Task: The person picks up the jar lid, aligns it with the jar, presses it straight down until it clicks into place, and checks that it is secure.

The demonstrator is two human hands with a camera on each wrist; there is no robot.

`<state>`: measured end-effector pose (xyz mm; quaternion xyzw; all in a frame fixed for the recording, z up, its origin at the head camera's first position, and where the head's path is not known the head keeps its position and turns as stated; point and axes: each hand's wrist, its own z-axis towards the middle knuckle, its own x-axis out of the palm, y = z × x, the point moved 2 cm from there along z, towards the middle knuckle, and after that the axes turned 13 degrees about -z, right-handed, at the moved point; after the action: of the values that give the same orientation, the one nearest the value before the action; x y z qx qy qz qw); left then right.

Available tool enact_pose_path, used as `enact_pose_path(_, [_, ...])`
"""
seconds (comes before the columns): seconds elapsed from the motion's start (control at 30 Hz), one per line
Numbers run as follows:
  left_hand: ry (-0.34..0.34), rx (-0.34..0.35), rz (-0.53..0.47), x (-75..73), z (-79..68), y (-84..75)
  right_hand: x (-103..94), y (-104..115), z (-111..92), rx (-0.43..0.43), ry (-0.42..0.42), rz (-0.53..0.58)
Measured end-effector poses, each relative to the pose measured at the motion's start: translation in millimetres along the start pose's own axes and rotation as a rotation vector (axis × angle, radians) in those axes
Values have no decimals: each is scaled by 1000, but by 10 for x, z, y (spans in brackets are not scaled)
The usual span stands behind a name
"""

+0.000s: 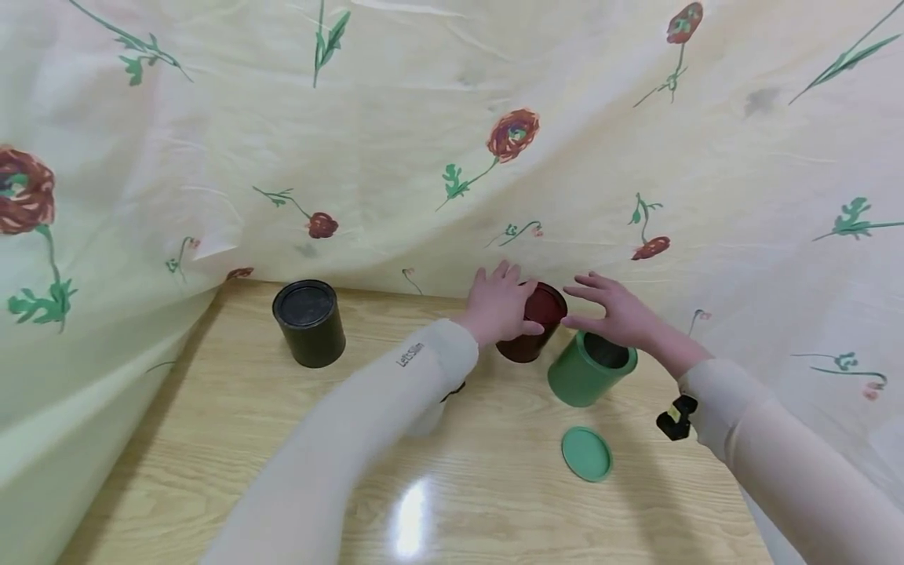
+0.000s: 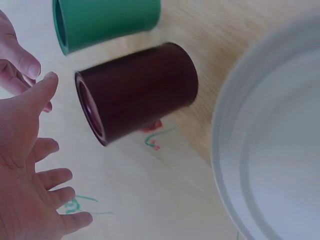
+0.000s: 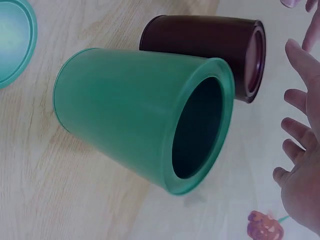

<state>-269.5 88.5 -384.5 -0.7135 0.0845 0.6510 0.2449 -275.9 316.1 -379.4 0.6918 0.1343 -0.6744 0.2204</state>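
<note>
A dark red can (image 1: 545, 308) with its lid on stands near the back of the table. My left hand (image 1: 497, 308), fingers spread, is above its left side; the left wrist view shows the palm apart from the can (image 2: 137, 92). My right hand (image 1: 613, 311) hovers with fingers extended over the back of the green can (image 1: 581, 377) and holds nothing. That can is uncovered and dark inside, as the right wrist view of the green can (image 3: 120, 110) shows. Its green lid (image 1: 587, 453) lies on the table in front of it.
A black lidded can (image 1: 308, 323) stands at the back left. Below my left forearm, mostly hidden in the head view, is a white can (image 1: 427, 421); its round top (image 2: 280, 135) fills the right of the left wrist view. Flowered cloth (image 1: 395, 157) hangs behind the wooden table (image 1: 494, 502).
</note>
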Motion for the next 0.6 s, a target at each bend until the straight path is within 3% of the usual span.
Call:
enact_pose_path(0.23, [-21, 41, 20, 56, -264, -134, -78, 98, -326, -41, -35, 24])
enact_pose_path(0.6, [30, 79, -22, 200, -595, -340, 12, 189, -820, -78, -128, -26])
